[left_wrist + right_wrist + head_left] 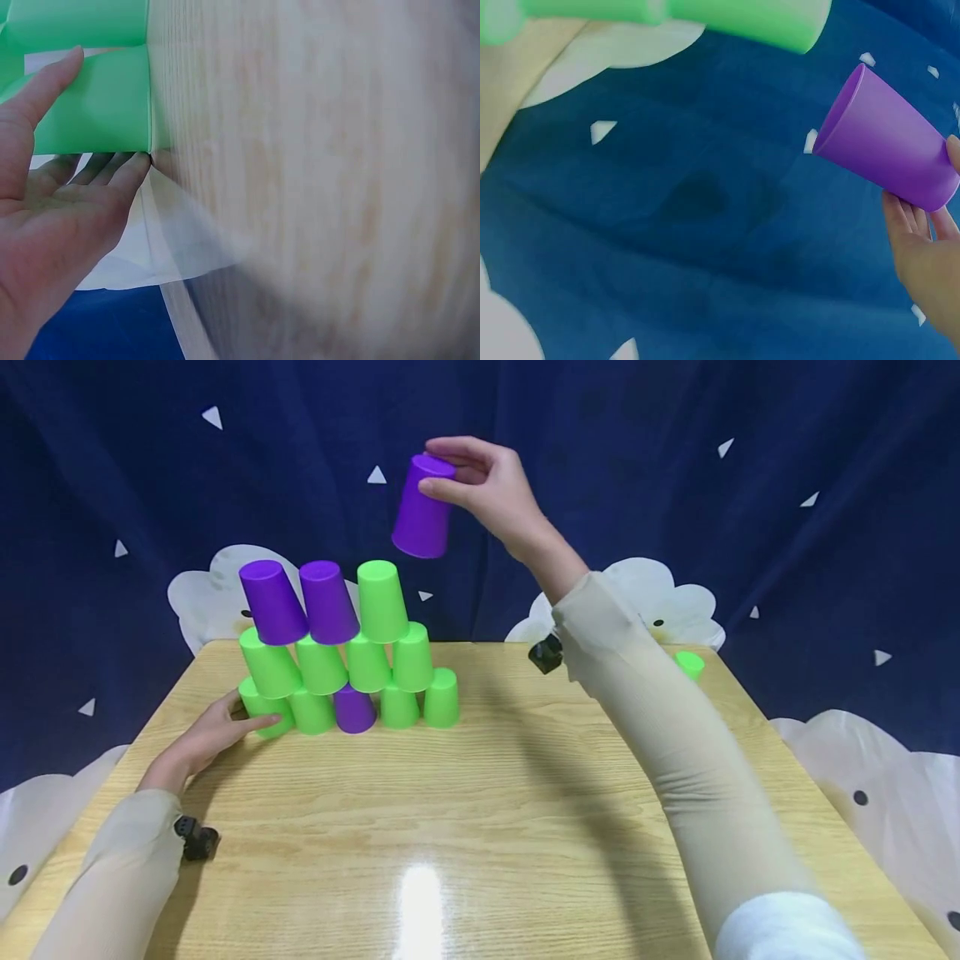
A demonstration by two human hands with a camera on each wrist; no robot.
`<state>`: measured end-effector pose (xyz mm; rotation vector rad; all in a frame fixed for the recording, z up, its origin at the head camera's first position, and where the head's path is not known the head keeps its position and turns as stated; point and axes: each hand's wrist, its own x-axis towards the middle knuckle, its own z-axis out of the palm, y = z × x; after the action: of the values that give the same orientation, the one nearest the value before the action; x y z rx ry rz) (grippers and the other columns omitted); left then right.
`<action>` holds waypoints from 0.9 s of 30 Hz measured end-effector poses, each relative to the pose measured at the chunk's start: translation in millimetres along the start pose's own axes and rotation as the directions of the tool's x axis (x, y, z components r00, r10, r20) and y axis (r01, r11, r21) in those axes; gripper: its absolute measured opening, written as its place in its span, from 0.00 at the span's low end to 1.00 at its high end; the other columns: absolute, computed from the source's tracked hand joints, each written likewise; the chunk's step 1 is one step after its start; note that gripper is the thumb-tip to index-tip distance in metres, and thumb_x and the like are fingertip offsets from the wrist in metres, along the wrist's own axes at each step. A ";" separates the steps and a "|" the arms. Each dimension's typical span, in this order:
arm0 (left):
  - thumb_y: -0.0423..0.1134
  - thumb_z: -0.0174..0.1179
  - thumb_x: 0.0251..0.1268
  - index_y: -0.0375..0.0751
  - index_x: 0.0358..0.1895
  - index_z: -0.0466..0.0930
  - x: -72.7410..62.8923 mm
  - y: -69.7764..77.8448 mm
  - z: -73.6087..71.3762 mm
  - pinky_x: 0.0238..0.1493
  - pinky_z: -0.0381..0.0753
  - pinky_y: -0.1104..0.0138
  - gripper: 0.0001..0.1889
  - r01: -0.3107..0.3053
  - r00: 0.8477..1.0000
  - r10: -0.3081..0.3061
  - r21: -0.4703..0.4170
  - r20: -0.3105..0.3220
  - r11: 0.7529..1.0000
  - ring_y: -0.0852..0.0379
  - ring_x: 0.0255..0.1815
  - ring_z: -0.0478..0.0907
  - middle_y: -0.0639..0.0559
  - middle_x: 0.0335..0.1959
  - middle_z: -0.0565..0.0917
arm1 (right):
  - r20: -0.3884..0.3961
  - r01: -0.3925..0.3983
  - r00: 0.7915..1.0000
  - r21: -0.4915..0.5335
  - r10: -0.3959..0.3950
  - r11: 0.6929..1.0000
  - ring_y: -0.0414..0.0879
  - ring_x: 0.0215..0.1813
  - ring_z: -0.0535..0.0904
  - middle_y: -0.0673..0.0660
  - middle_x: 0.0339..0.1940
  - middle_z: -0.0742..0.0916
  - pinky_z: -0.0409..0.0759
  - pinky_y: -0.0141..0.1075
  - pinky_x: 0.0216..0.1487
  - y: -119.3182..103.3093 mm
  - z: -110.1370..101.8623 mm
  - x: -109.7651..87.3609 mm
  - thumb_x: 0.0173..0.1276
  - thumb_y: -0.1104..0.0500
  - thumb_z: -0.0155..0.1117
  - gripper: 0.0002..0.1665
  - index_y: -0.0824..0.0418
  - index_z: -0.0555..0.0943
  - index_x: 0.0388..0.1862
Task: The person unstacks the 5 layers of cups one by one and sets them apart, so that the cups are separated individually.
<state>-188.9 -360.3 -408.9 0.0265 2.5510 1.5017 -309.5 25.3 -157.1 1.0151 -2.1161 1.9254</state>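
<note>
Upside-down plastic cups stand in three tiers on the left of the table. In the top tier are two purple cups point(330, 603) and one green cup point(382, 602); several green cups point(322, 665) form the middle tier. One purple cup point(355, 710) stands among green ones at the bottom. My left hand point(213, 731) holds the leftmost bottom green cup point(97, 105), thumb on its front and fingers along its outer side. Raised above the stack's right end, my right hand point(487, 493) grips a purple cup point(422, 514) near its base, mouth down and slightly tilted.
Another green cup point(688, 664) is at the table's back right, partly hidden by the right sleeve point(675, 735). Behind the wooden table point(480, 810) hangs a dark blue curtain point(600, 468) with white shapes.
</note>
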 end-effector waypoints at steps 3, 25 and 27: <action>0.47 0.60 0.71 0.30 0.77 0.38 0.1 0.2 0.6 0.71 0.48 0.37 0.46 0.004 1.000 -0.004 0.001 0.001 1.000 0.30 0.72 0.51 0.25 0.71 0.56 | -0.046 -0.047 0.998 0.004 0.047 0.999 0.49 0.51 0.82 0.61 0.55 0.83 0.79 0.35 0.58 13.9 -20.2 -12.5 0.60 0.69 0.72 0.28 0.69 0.78 0.60; 0.47 0.61 0.70 0.30 0.77 0.40 5.0 -3.9 4.9 0.71 0.48 0.38 0.46 0.000 1.000 0.000 -0.016 -0.001 1.000 0.31 0.72 0.51 0.27 0.71 0.57 | -0.253 -0.426 0.900 -0.350 0.354 0.834 0.53 0.60 0.77 0.65 0.61 0.79 0.77 0.32 0.54 158.3 -142.0 -147.1 0.66 0.59 0.70 0.32 0.65 0.74 0.67; 0.47 0.61 0.70 0.30 0.77 0.40 4.6 -4.2 4.6 0.71 0.48 0.38 0.46 0.000 1.000 0.000 -0.017 0.000 1.000 0.31 0.72 0.52 0.27 0.71 0.57 | -0.265 -0.442 0.893 -0.367 0.364 0.818 0.56 0.62 0.76 0.65 0.62 0.78 0.77 0.35 0.57 166.6 -150.1 -155.7 0.66 0.58 0.70 0.32 0.66 0.73 0.67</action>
<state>-192.4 -357.8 -415.4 0.0244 2.5380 1.5228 -330.4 220.6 -346.6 0.3032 -2.6235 1.5039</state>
